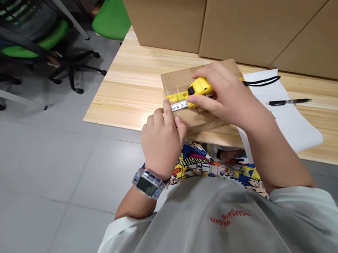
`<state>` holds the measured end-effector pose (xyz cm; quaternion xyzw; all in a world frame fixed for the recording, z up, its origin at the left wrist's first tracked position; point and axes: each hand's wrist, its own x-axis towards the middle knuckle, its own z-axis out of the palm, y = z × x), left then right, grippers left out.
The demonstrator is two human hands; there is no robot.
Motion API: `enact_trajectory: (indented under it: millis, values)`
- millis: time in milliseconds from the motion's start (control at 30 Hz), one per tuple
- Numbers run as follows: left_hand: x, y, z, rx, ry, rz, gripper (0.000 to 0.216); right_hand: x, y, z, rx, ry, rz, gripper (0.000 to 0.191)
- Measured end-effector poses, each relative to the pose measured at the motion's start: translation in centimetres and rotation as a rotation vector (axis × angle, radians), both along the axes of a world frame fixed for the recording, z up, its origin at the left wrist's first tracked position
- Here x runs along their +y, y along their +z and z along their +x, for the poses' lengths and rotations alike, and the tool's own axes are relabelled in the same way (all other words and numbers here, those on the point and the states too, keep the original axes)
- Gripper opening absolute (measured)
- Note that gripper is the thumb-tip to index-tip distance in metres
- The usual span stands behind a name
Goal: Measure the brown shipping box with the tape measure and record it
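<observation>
A small cardboard box (187,119) lies on the wooden table, close to its front edge. My right hand (228,94) is wrapped round a yellow tape measure (200,87) and rests it on top of the box. A short length of the tape's blade (179,105), with numbers on it, stretches left from the case to the box's left edge. There my left hand (161,138), wearing a watch (148,184), holds the blade's end with its fingertips, the thumb close against the box. Part of the box is hidden under my right hand.
Right of the box, a white sheet of paper (290,127) bears a black pen (289,102) and a black cord (262,82). Large cardboard cartons (255,19) stand along the table's back. Green office chairs (111,19) are on the floor at the upper left.
</observation>
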<state>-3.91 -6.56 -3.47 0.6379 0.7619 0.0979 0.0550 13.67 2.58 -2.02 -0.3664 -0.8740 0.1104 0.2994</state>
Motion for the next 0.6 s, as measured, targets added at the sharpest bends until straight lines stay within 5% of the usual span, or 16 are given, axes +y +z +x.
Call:
enact_trajectory:
  millis: [200, 400, 600]
  values:
    - [-0.1, -0.8, 0.1, -0.297, -0.037, 0.112, 0.064, -1.1, 0.4, -3.8, 0.002, 0.108, 0.010, 0.031]
    - [0.0, -0.5, 0.3, -0.414, 0.006, 0.100, 0.064, -1.7, 0.1, -3.6, 0.060, 0.173, -0.041, 0.043]
    - [-0.3, -1.4, 0.3, -0.398, -0.041, 0.141, 0.065, -0.3, 0.4, -0.7, 0.217, -0.135, 0.084, 0.035]
